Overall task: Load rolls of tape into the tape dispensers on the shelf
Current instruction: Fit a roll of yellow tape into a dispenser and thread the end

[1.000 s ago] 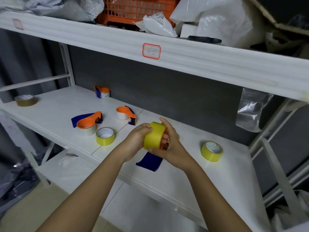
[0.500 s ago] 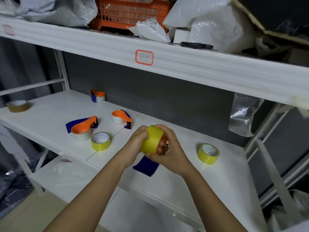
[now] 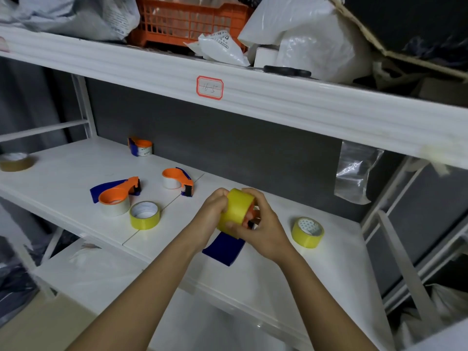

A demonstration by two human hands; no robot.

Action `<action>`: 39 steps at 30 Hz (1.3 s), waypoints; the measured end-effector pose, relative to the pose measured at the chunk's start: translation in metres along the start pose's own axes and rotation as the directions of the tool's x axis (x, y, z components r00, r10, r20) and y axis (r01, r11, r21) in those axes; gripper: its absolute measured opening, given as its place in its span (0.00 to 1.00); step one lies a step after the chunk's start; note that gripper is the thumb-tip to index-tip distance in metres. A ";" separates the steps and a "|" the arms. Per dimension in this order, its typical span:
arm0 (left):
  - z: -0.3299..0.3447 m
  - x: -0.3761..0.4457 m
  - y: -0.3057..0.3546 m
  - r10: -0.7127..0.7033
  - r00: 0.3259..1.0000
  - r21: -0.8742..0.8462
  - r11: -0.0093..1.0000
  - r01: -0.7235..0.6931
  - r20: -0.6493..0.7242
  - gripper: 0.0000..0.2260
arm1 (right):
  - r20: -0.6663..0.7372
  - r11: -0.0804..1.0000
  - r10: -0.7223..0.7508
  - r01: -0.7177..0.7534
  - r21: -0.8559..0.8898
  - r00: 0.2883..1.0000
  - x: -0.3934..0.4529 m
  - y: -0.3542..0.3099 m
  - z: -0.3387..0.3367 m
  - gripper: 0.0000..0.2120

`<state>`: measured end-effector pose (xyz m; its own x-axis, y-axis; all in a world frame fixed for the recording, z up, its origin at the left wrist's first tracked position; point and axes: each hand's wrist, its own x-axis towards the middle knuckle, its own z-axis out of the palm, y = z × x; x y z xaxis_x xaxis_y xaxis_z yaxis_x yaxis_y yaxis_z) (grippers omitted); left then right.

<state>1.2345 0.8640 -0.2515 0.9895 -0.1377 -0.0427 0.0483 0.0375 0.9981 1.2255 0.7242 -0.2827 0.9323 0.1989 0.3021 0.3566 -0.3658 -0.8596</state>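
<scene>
A yellow tape roll [image 3: 234, 210] is being held up on edge over the middle of the white shelf [image 3: 266, 269], between both hands. The left hand [image 3: 212, 211] is being curled round the roll's left side, fingers wrapped on it. The right hand [image 3: 263, 229] is being closed on the roll's right side & on the orange dispenser [image 3: 249, 215] that is being partly hidden behind the roll; thumb is being laid across the near face of the roll. The dispenser's dark blue handle [image 3: 224, 247] is being let hang down below the hands, w/ its tip near or on the shelf; contact can't be told.

Other tape is lying flat on the same shelf. A 2nd yellow roll [image 3: 144, 215] is being seen left of the hands, just beside a loaded orange-&-blue dispenser [image 3: 115, 196] w/ a pale roll in it. Another loaded dispenser [image 3: 177, 179] is being seen farther back, & a 3rd [image 3: 140, 146] at the far wall. A 3rd yellow roll [image 3: 307, 233] is lying right of the hands, well apart from them. A brown roll [image 3: 15, 162] is being seen at the far left edge.

On the upper shelf an orange basket [image 3: 187, 21] & white plastic bags [image 3: 311, 29] are being stored; a red-edged label [image 3: 209, 87] is stuck on its front lip.
</scene>
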 end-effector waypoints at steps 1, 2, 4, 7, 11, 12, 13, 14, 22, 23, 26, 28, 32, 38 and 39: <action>0.000 0.000 0.001 -0.044 0.999 0.050 0.998 0.045 -0.018 0.07 | 0.012 0.998 0.043 -0.044 0.042 0.999 0.000 0.000 0.001 0.29; 0.000 -0.002 0.002 -0.071 0.997 0.072 0.995 0.073 -0.027 0.07 | 0.017 0.994 0.083 -0.084 0.064 0.996 0.000 -0.001 0.003 0.25; -0.001 -0.006 0.001 -0.062 0.998 0.059 0.996 0.063 -0.010 0.05 | 0.014 0.983 0.155 -0.155 0.095 0.988 0.000 -0.002 0.005 0.22; -0.006 -0.010 -0.004 -0.044 0.999 0.054 0.998 0.044 0.011 0.09 | 0.035 0.952 0.264 -0.266 0.151 0.964 0.000 -0.003 0.008 0.31; -0.009 -0.014 -0.001 -0.017 1.000 0.057 0.998 0.016 0.014 0.04 | 0.075 0.944 0.285 -0.294 0.151 0.955 -0.002 -0.008 0.012 0.35; -0.010 -0.015 -0.001 -0.010 1.000 0.057 0.998 0.009 0.021 0.04 | 0.083 0.947 0.266 -0.277 0.163 0.960 -0.003 -0.009 0.013 0.36; -0.009 -0.017 0.000 -0.025 1.000 0.061 0.998 0.024 0.018 0.04 | 0.079 0.953 0.230 -0.241 0.182 0.970 -0.005 -0.009 0.013 0.35; -0.009 -0.018 0.000 -0.036 0.999 0.065 0.997 0.035 0.014 0.04 | 0.067 0.963 0.177 -0.187 0.193 0.982 -0.008 -0.009 0.012 0.32; -0.009 -0.022 0.006 -0.035 0.999 0.036 0.999 0.036 -0.039 0.07 | -0.075 0.997 -0.055 0.050 -0.061 0.996 -0.009 -0.008 0.013 0.35; -0.009 -0.022 0.008 -0.034 0.999 0.058 0.998 0.036 -0.036 0.07 | -0.081 1.000 -0.019 0.018 -0.010 0.997 -0.008 -0.009 0.015 0.33; -0.008 -0.025 0.010 -0.020 1.000 0.081 0.996 0.021 -0.020 0.07 | -0.068 0.987 0.135 -0.128 0.098 0.989 -0.004 -0.012 0.016 0.23; -0.007 -0.028 0.010 -0.017 1.000 0.079 0.997 0.018 -0.009 0.10 | -0.059 0.967 0.226 -0.216 0.136 0.972 0.000 -0.013 0.015 0.18; -0.009 -0.026 0.005 0.013 1.000 0.098 0.995 -0.013 -0.004 0.03 | -0.024 0.917 0.374 -0.365 0.163 0.927 0.006 -0.015 0.017 0.24; -0.012 -0.018 0.006 -0.023 0.991 0.064 0.997 0.032 -0.131 0.08 | 0.078 0.967 0.163 -0.175 0.186 0.984 0.007 -0.018 0.016 0.24; -0.011 -0.016 0.008 -0.050 0.987 0.039 0.998 0.057 -0.153 0.09 | 0.079 0.976 0.093 -0.106 0.189 0.993 0.006 -0.016 0.017 0.25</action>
<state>1.2203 0.8777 -0.2438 0.9950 0.0136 -0.0987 0.0989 -0.0089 0.9951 1.2247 0.7467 -0.2736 0.9537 0.2349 0.1877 0.2377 -0.2066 -0.9491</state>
